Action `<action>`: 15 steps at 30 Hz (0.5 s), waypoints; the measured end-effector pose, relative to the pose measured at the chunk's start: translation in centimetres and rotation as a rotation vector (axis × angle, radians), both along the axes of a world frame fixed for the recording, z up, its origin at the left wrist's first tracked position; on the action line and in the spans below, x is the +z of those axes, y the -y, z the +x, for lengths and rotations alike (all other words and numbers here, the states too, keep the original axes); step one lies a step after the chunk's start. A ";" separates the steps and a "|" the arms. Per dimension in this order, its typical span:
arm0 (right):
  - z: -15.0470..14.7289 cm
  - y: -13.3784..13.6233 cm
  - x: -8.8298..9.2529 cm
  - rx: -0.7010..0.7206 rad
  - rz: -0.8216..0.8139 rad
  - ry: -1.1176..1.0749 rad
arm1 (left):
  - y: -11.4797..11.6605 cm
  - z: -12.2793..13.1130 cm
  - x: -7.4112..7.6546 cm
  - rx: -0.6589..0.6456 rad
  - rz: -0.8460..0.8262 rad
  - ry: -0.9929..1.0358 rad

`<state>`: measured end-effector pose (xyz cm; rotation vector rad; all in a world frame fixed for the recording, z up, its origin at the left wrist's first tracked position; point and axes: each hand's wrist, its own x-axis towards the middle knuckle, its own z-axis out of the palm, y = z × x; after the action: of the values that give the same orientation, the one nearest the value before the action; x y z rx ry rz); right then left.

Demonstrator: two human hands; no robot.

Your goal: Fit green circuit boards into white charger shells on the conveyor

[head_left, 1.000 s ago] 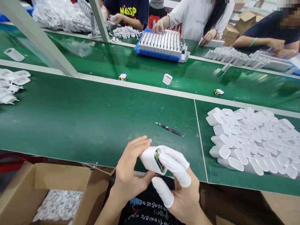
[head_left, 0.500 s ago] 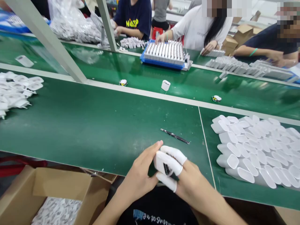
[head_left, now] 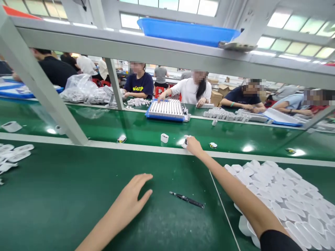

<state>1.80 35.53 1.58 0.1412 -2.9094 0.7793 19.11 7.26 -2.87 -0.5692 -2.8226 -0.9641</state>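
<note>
My right hand reaches over the white divider rail to the far green strip, its fingers closed round a small white casing with a dark part inside. My left hand is held over the green bench, fingers apart and nothing in it. Black tweezers lie on the bench between the two arms. On the far strip stands a white casing left of my right hand, and a small white-and-yellow part lies to its right.
White casings cover the bench at the right, and white oval parts lie at the left edge. A grey post and overhead beam frame the bench. Across it, people work beside a blue tray of white parts.
The view has tilted up. My right hand has left my left hand and gone forward with the white casing to the far strip. My left hand has let go and opened.
</note>
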 end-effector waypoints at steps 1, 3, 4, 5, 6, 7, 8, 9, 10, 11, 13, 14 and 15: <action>0.1 0.2 -0.1 -0.003 -0.036 0.005 | -0.5 0.5 -0.3 -0.028 0.007 -0.007; 1.6 0.9 0.0 0.028 -0.125 0.032 | -1.7 1.5 -0.3 -0.046 0.036 0.012; 2.9 1.4 0.3 0.067 -0.179 0.056 | -2.4 1.9 0.0 -0.039 0.064 0.021; 4.5 2.0 0.6 0.118 -0.233 0.086 | -3.1 2.3 0.6 -0.022 0.106 0.016; 6.5 2.5 1.0 0.178 -0.285 0.121 | -3.9 2.6 1.4 0.000 0.159 -0.011; 8.6 3.0 1.5 0.245 -0.342 0.162 | -4.6 2.9 2.3 0.023 0.221 -0.071; 10.7 3.6 2.0 0.308 -0.397 0.204 | -5.3 3.1 3.2 0.043 0.284 -0.165; 12.8 4.0 2.4 0.376 -0.483 0.255 | -6.0 3.4 4.2 0.047 0.329 -0.267; 14.7 4.4 2.8 0.431 -0.598 0.309 | -6.7 3.6 5.1 0.014 0.358 -0.373; 16.3 4.7 3.0 0.476 -0.688 0.357 | -7.2 3.9 5.9 -0.059 0.375 -0.456; 18.4 5.1 3.3 0.532 -0.804 0.449 | -8.0 4.5 6.9 -0.223 0.398 -0.534; 19.1 5.2 3.4 0.543 -0.816 0.494 | -8.2 4.8 7.2 -0.284 0.411 -0.526; 19.5 5.3 3.5 0.546 -0.820 0.543 | -8.2 5.1 7.4 -0.318 0.426 -0.494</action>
<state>21.29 30.24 5.08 0.7417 -2.6904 2.3254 24.20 15.46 4.57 -1.0418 -2.0548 -1.2249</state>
